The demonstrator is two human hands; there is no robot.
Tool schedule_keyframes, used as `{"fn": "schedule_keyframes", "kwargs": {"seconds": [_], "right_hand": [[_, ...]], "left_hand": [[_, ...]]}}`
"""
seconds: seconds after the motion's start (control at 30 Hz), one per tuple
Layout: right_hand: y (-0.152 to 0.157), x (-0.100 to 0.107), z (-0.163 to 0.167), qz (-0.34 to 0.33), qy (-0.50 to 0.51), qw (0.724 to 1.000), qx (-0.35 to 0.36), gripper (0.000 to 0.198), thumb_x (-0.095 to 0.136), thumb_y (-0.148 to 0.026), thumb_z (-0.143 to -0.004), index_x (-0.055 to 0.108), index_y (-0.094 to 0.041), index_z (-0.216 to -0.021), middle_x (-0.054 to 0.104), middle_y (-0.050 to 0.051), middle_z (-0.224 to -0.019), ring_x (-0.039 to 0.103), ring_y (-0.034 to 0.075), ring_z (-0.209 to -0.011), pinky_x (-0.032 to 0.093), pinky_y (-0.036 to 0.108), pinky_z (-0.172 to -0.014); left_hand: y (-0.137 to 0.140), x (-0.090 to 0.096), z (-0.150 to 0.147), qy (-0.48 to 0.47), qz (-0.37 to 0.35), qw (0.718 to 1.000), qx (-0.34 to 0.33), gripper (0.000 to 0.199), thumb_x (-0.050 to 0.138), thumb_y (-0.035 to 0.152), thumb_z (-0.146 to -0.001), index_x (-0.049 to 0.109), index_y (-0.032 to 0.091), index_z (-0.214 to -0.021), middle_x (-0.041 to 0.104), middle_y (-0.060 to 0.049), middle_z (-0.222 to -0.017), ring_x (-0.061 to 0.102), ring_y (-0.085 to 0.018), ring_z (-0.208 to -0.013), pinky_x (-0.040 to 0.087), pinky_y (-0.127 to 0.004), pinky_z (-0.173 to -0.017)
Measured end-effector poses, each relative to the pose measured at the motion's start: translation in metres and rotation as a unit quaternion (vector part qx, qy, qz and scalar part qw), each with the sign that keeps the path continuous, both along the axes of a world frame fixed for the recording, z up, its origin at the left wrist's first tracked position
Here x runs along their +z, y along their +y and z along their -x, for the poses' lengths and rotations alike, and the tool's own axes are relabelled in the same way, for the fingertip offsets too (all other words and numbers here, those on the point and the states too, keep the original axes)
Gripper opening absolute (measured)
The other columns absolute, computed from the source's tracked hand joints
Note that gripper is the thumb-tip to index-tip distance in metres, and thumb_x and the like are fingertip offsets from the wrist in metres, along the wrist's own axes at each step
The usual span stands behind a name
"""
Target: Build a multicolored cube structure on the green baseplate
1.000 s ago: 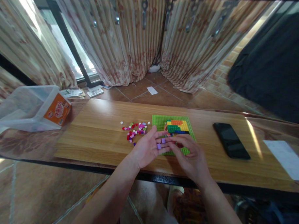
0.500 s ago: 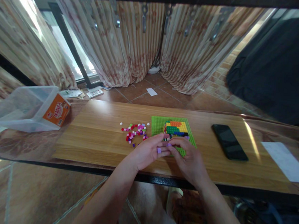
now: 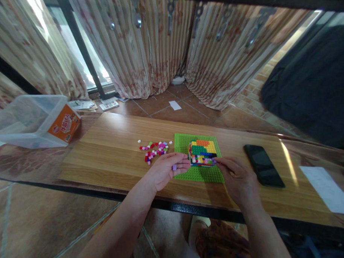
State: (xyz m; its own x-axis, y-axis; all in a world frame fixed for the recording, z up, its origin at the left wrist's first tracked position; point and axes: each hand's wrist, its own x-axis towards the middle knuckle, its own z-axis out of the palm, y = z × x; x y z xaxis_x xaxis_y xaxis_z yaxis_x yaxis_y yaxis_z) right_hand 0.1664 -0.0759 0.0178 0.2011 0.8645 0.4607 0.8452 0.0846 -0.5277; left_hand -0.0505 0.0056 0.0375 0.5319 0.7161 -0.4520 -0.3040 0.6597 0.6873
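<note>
My left hand [image 3: 167,169] is turned palm up with its fingers stretched toward the block model, and a small light-purple toy brick [image 3: 174,167] rests on them. At the near right corner of the multicoloured brick model [image 3: 201,149], my right hand [image 3: 239,180] has thumb and finger pinched on a small purple brick [image 3: 214,160]. Whether that brick is pressed onto the model cannot be made out. The model stands on a green studded baseplate [image 3: 181,140]. Its top shows orange, yellow, green and blue areas, with a mixed-colour row along the near side.
Loose pink, red, white and purple bricks [image 3: 161,147] lie left of the baseplate on the wooden board [image 3: 103,153]. A black phone [image 3: 263,165] and white paper [image 3: 323,189] lie to the right. A clear plastic bin [image 3: 42,117] with an orange label stands far left.
My right hand has left the left palm and moved right to the model's near corner with a purple brick. My left hand has shifted slightly left, still bearing one purple brick.
</note>
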Motion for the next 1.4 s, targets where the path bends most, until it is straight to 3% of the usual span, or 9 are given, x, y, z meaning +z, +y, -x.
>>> {"fn": "schedule_keyframes", "kwargs": {"seconds": [0.33, 0.5, 0.6, 0.73, 0.87, 0.93, 1.1, 1.27, 1.4], "right_hand": [[0.002, -0.006, 0.001, 0.010, 0.066, 0.998, -0.017, 0.021, 0.059, -0.036, -0.088, 0.075, -0.024, -0.095, 0.072, 0.005, -0.095, 0.067, 0.019, -0.086, 0.054, 0.035, -0.077], [0.005, -0.011, 0.001, 0.028, 0.177, 0.983, -0.038, 0.019, 0.066, -0.037, -0.082, 0.077, -0.024, -0.090, 0.073, 0.005, -0.095, 0.067, 0.020, -0.088, 0.054, 0.036, -0.079], [0.008, -0.014, 0.004, 0.031, 0.319, 0.945, -0.067, 0.018, 0.075, -0.036, -0.073, 0.077, -0.023, -0.085, 0.074, 0.004, -0.088, 0.067, 0.018, -0.080, 0.055, 0.034, -0.072], [0.011, -0.016, 0.005, 0.048, 0.502, 0.860, -0.082, 0.024, 0.084, -0.030, -0.059, 0.077, -0.021, -0.081, 0.075, 0.003, -0.082, 0.065, 0.013, -0.067, 0.055, 0.023, -0.055], [0.014, -0.017, 0.003, 0.062, 0.610, 0.786, -0.076, 0.025, 0.087, -0.022, -0.054, 0.076, -0.020, -0.077, 0.073, 0.002, -0.079, 0.065, 0.010, -0.062, 0.054, 0.017, -0.047], [0.015, -0.019, 0.002, 0.067, 0.634, 0.767, -0.074, 0.024, 0.086, -0.020, -0.055, 0.075, -0.020, -0.076, 0.072, 0.001, -0.075, 0.063, 0.009, -0.058, 0.053, 0.016, -0.045], [0.015, -0.022, 0.003, 0.064, 0.635, 0.768, -0.057, 0.023, 0.084, -0.022, -0.058, 0.073, -0.021, -0.078, 0.071, 0.000, -0.075, 0.064, 0.011, -0.057, 0.054, 0.018, -0.044], [0.015, -0.020, 0.006, 0.062, 0.657, 0.747, -0.080, 0.025, 0.085, -0.020, -0.056, 0.072, -0.021, -0.077, 0.069, -0.002, -0.071, 0.062, 0.008, -0.055, 0.052, 0.016, -0.045], [0.015, -0.020, 0.008, 0.049, 0.644, 0.759, -0.080, 0.024, 0.085, -0.020, -0.056, 0.073, -0.020, -0.077, 0.069, -0.001, -0.073, 0.061, 0.008, -0.054, 0.053, 0.018, -0.045]], "left_hand": [[0.001, -0.001, 0.000, 0.008, 0.007, 1.000, 0.017, 0.012, 0.060, 0.016, -0.086, 0.069, 0.008, -0.083, 0.071, -0.009, -0.077, 0.067, -0.011, -0.067, 0.054, -0.023, -0.069], [0.001, -0.002, 0.000, 0.003, -0.004, 1.000, 0.019, 0.011, 0.063, 0.017, -0.085, 0.069, 0.008, -0.085, 0.071, -0.009, -0.076, 0.067, -0.011, -0.068, 0.054, -0.023, -0.070], [0.001, -0.003, 0.001, 0.003, -0.006, 1.000, 0.021, 0.012, 0.062, 0.017, -0.086, 0.069, 0.008, -0.085, 0.071, -0.009, -0.077, 0.066, -0.010, -0.068, 0.054, -0.023, -0.071], [0.001, -0.004, 0.001, -0.001, -0.005, 1.000, 0.015, 0.011, 0.064, 0.018, -0.085, 0.069, 0.009, -0.084, 0.071, -0.008, -0.076, 0.066, -0.010, -0.068, 0.053, -0.023, -0.071], [0.001, -0.005, 0.001, -0.001, -0.004, 1.000, 0.013, 0.011, 0.063, 0.018, -0.086, 0.069, 0.009, -0.084, 0.071, -0.008, -0.076, 0.066, -0.010, -0.068, 0.053, -0.023, -0.070], [0.001, -0.005, 0.000, -0.004, -0.005, 1.000, 0.014, 0.011, 0.063, 0.018, -0.085, 0.069, 0.009, -0.084, 0.071, -0.008, -0.076, 0.066, -0.010, -0.067, 0.053, -0.023, -0.070], [0.001, -0.005, 0.000, -0.008, -0.005, 1.000, 0.011, 0.012, 0.065, 0.020, -0.084, 0.069, 0.008, -0.083, 0.071, -0.008, -0.076, 0.066, -0.010, -0.067, 0.053, -0.023, -0.071], [0.001, -0.004, -0.001, -0.005, -0.006, 1.000, 0.012, 0.012, 0.063, 0.019, -0.086, 0.069, 0.008, -0.084, 0.071, -0.008, -0.077, 0.066, -0.010, -0.068, 0.053, -0.023, -0.071], [0.000, -0.004, 0.000, -0.009, -0.009, 1.000, 0.012, 0.012, 0.064, 0.019, -0.085, 0.069, 0.008, -0.084, 0.071, -0.008, -0.077, 0.066, -0.010, -0.068, 0.053, -0.023, -0.071]]}}
